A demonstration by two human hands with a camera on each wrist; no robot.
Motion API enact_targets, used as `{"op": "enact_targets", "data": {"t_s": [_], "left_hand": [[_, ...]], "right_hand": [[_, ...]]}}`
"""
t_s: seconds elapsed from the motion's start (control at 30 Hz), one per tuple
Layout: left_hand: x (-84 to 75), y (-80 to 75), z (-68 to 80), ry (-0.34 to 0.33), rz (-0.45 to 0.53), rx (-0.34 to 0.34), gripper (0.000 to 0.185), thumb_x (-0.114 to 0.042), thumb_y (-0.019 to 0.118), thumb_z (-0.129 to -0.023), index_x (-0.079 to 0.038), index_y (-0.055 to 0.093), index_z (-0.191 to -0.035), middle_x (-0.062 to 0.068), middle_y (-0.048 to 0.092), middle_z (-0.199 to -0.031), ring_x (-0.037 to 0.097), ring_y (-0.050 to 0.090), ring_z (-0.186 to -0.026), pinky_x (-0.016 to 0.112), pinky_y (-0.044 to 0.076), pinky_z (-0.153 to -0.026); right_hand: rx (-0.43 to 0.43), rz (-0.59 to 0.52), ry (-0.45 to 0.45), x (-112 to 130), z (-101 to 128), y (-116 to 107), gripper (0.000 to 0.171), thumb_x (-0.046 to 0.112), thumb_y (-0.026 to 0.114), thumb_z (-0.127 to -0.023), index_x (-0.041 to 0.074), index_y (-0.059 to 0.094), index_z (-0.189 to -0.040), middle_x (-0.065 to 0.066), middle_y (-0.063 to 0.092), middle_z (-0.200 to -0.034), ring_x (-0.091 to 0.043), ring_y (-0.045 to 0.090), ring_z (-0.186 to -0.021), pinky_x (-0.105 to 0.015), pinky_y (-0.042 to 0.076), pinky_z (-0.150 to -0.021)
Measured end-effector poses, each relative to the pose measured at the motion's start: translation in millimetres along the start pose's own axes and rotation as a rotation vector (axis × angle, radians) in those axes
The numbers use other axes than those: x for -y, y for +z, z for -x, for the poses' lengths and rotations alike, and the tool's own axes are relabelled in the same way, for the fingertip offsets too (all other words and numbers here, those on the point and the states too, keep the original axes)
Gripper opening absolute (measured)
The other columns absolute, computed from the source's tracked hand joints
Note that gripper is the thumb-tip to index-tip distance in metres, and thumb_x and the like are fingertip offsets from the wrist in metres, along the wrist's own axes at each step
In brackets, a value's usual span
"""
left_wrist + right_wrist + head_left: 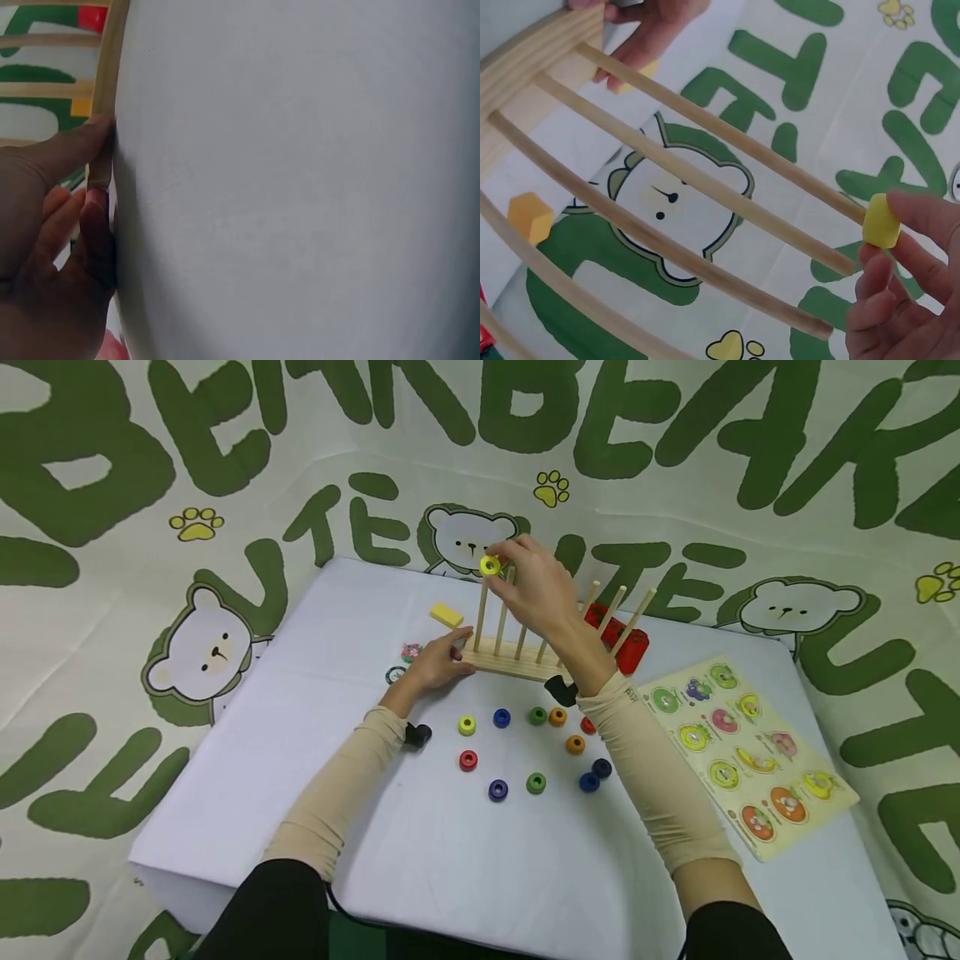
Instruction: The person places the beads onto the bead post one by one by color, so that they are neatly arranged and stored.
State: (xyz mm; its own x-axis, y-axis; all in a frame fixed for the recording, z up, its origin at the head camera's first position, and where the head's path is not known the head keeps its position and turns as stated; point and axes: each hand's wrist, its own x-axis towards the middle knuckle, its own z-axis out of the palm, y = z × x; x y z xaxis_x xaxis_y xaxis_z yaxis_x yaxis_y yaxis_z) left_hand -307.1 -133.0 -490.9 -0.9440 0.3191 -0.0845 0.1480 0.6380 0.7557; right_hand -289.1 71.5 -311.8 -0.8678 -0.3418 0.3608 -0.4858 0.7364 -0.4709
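A wooden peg stand (517,662) with a row of upright pegs stands toward the back of the table. At its left end my left hand (437,662) grips the base, thumb on one side and fingers on the other, as the left wrist view also shows. My right hand (536,589) pinches a yellow bead (882,221) between thumb and fingers at the top of the leftmost peg (727,135). The bead meets the peg's tip; whether the tip is inside its hole I cannot tell. The other pegs carry no beads.
Loose beads in several colours, among them a red bead (468,761) and a green bead (536,783), lie in front of the stand. A yellow block (446,615) lies behind left, red pieces (632,652) behind right. A fruit puzzle board (738,752) covers the right side.
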Motion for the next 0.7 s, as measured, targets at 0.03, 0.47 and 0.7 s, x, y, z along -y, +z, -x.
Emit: {"op": "enact_targets", "data": {"t_s": [0.03,0.47,0.7], "left_hand": [[0.3,0.3,0.1,-0.002,0.002,0.000,0.082,-0.017,0.079,-0.099,-0.014,0.036,-0.168,0.020,0.065,-0.117,0.031,0.059,-0.106,0.047,0.049,-0.097],[2.2,0.4,3.2,-0.025,0.045,-0.004,0.081,-0.018,0.080,-0.097,-0.015,0.038,-0.167,0.017,0.063,-0.115,0.029,0.058,-0.106,0.045,0.049,-0.097],[1.8,1.2,1.3,-0.008,0.037,-0.011,0.082,-0.017,0.081,-0.097,-0.014,0.038,-0.167,0.017,0.064,-0.114,0.029,0.058,-0.103,0.045,0.049,-0.094]], "right_hand": [[0.002,0.003,0.006,0.1,-1.4,1.4,0.037,0.021,0.073,-0.103,0.012,0.070,-0.139,-0.010,0.066,-0.132,-0.026,0.066,-0.106,-0.042,0.055,-0.083],[0.065,0.070,0.038,0.7,-5.2,10.8,0.039,0.026,0.066,-0.108,0.012,0.069,-0.144,-0.011,0.067,-0.133,-0.024,0.064,-0.090,-0.037,0.055,-0.070],[0.042,0.092,0.022,-2.6,-1.4,12.1,0.046,0.031,0.065,-0.108,0.014,0.062,-0.151,-0.012,0.064,-0.137,-0.025,0.062,-0.085,-0.039,0.055,-0.069]]}}
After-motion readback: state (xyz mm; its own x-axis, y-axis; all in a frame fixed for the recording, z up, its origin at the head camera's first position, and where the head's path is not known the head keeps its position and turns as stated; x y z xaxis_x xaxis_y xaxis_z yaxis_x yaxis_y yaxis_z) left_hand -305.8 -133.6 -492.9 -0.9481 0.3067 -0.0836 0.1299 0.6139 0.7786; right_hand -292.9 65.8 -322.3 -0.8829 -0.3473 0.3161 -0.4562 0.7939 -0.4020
